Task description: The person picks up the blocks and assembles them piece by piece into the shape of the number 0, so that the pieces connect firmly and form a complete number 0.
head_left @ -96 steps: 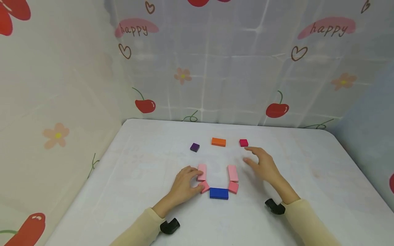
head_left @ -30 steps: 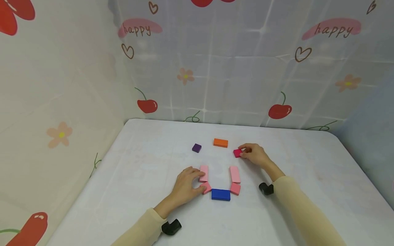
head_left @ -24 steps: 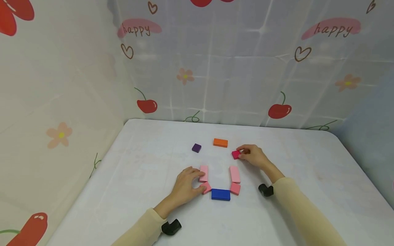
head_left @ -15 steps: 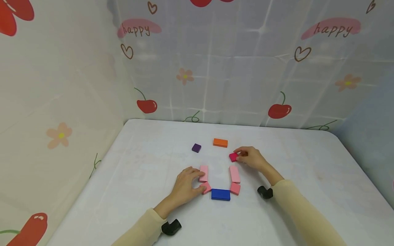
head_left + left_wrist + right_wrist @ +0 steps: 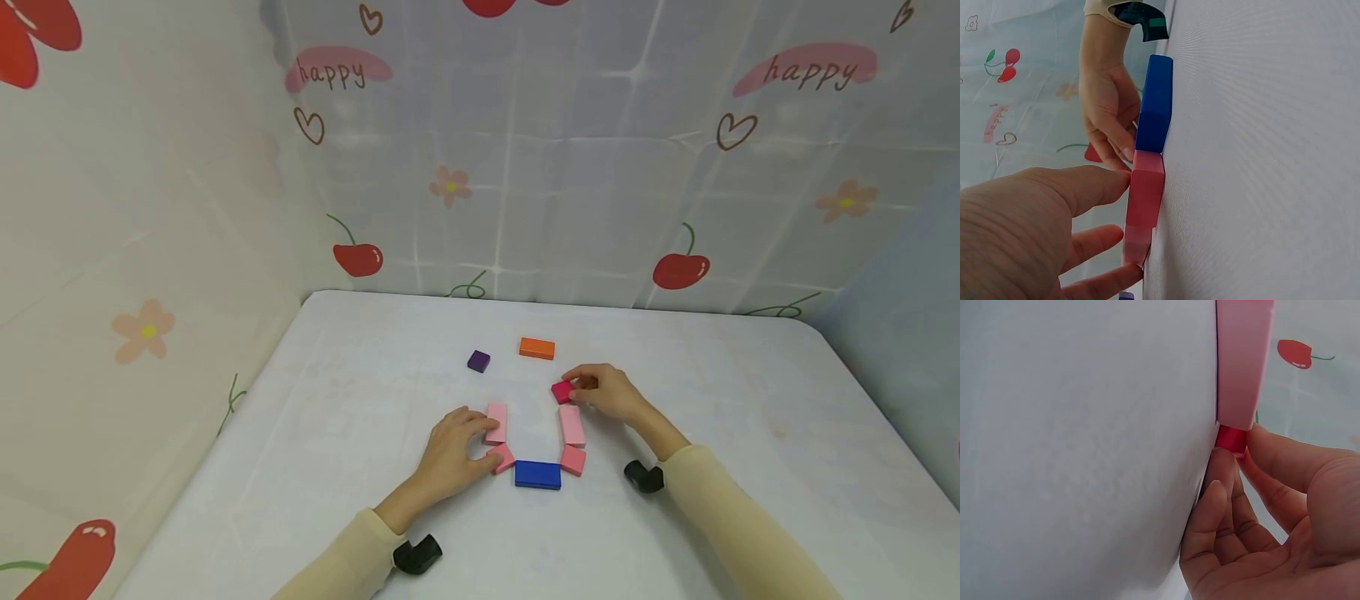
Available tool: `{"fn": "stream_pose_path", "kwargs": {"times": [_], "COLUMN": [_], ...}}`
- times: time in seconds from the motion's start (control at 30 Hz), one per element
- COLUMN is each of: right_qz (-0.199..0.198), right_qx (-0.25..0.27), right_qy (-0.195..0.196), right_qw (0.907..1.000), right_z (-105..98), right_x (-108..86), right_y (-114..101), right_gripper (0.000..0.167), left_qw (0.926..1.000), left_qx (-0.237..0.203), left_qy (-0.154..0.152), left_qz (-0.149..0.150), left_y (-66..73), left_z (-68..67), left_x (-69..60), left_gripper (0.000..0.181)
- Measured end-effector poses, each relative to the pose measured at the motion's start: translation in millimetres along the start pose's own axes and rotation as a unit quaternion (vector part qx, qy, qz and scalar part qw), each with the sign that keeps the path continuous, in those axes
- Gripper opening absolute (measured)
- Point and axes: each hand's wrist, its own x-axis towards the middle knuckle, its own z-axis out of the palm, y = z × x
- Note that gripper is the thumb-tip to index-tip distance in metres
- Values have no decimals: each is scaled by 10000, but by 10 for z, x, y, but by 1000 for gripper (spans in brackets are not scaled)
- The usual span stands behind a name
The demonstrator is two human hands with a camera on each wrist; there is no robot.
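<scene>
Right grip [image 5: 611, 393], pinching the red block [image 5: 561, 392], should avoid nudging the nearby pink bar [image 5: 572, 426]. Left grip [image 5: 447, 447], fingers apart: touch lightly

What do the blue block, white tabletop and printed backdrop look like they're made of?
Blue block: painted wood or plastic, I can't tell which; faces look smooth, evenly coloured, low-sheen.
White tabletop: perhaps a matte cloth or textured vinyl cover, from the fine grain in the left wrist view.
Printed backdrop: probably thin plastic sheet or fabric, slightly glossy, given its creases and highlights.
</scene>
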Motion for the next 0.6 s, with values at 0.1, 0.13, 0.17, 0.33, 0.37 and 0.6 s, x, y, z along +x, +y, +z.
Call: {"fn": "stream_pose_path", "kwargs": {"times": [0.1, 0.13, 0.17, 0.33, 0.37, 0.6], "right_qz": [51, 55, 62, 49, 39, 26], "right_qx": [73, 81, 85, 89, 98, 90], "right_qy": [-34, -45, -52, -65, -68, -103], "right_qw": [10000, 9999, 9999, 9999, 9999, 9999], "right_z": [8, 10, 12, 14, 16, 12], "right_x": [-13, -14, -14, -17, -17, -29], "right_y": [-12, -16, -18, -19, -19, -25], "right_gripper": [32, 32, 32, 32, 32, 33], "left_qw": [10000, 10000, 10000, 10000, 10000, 9999], "left_qx": [-1, 0, 0, 5, 3, -8], "left_qy": [2, 6, 10, 44, 50, 64], "left_qz": [3, 7, 13, 56, 66, 108], "left_y": [-2, -2, -3, -7, -7, -6], "left_z": [-1, -1, -1, 0, 0, -1], "left_x": [-1, -1, -1, -1, 0, 4], "left_gripper": [38, 38, 38, 38, 38, 37]}}
